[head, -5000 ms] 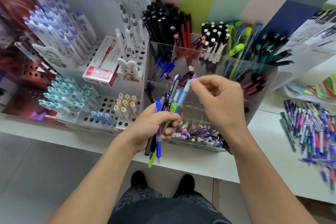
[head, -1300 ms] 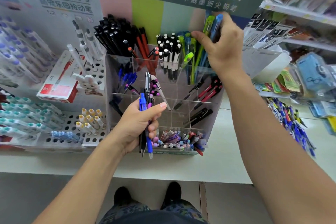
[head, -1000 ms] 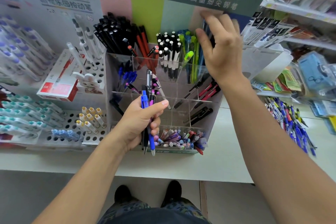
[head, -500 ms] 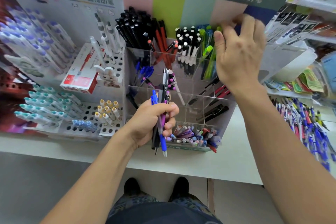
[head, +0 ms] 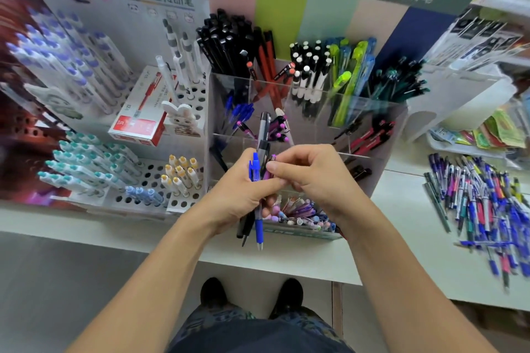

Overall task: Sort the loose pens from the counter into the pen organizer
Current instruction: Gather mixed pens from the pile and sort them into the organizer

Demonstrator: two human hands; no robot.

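My left hand (head: 241,195) grips a small bunch of pens (head: 257,178) upright in front of the clear acrylic pen organizer (head: 390,135): a blue one, a grey-black one and a purple one. My right hand (head: 309,178) has come against the bunch, and its thumb and forefinger pinch the top of the purple pen (head: 269,169). The organizer's tiered compartments hold black, red, white-capped, green, blue and teal pens. A heap of loose pens (head: 484,203) lies on the white counter at the right.
A white peg-hole display (head: 183,195) with teal, yellow and blue pens stands left of the organizer, with a red-and-white pen box (head: 137,123) on it. Packets lie in a tray (head: 487,135) at the far right. The counter edge (head: 286,264) runs just before my feet.
My right hand has come down from the organizer's back-right compartment, where it left the green and blue pens, to the bunch in my left hand. It now pinches the purple pen.
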